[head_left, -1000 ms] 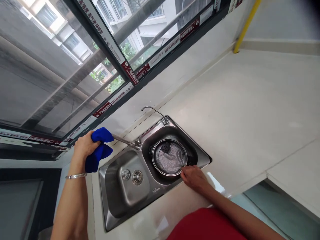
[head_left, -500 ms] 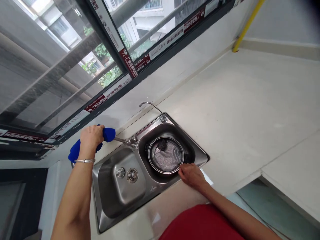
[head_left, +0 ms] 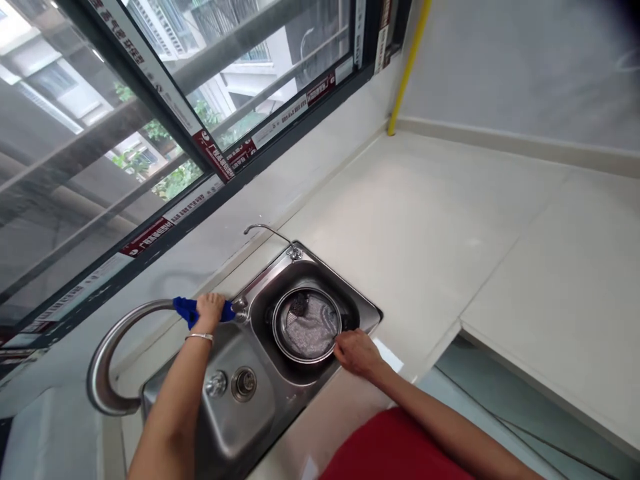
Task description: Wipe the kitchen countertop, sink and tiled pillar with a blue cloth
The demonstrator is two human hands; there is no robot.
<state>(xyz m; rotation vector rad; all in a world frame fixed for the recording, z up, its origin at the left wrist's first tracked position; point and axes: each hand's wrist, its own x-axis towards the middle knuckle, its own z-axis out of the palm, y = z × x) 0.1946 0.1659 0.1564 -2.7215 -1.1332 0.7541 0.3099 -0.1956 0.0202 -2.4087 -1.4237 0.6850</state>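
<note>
A long window with dark frames and red-and-white printed stickers (head_left: pixel 150 113) is seen along the upper left, with pale buildings and green trees visible through its glass. Beneath it, a cream stone countertop (head_left: pixel 425 227) is laid, and a slim yellow pipe (head_left: pixel 410 67) is fixed upright against the pale wall behind it. A double-bowl stainless steel sink (head_left: pixel 367 313) is set into the countertop, and two round chrome drain fittings (head_left: pixel 231 384) are mounted on its nearer side. A tall arched stainless steel faucet (head_left: pixel 97 373) is swung out over the countertop, while a thin curved metal tap (head_left: pixel 267 231) is mounted at the far rim. A round metal-rimmed mesh strainer (head_left: pixel 306 327) is lying in the farther bowl, with a dark scouring pad (head_left: pixel 300 305) resting on it near the rim. The blue cloth (head_left: pixel 187 311) is wrapped around the base of the arched faucet and is gripped there by the closed left hand (head_left: pixel 210 310), on whose wrist a thin silver bangle (head_left: pixel 199 337) is worn. The strainer's near rim is touched by the fingers of the right hand (head_left: pixel 355 353), though whether it is being gripped cannot be told.
</note>
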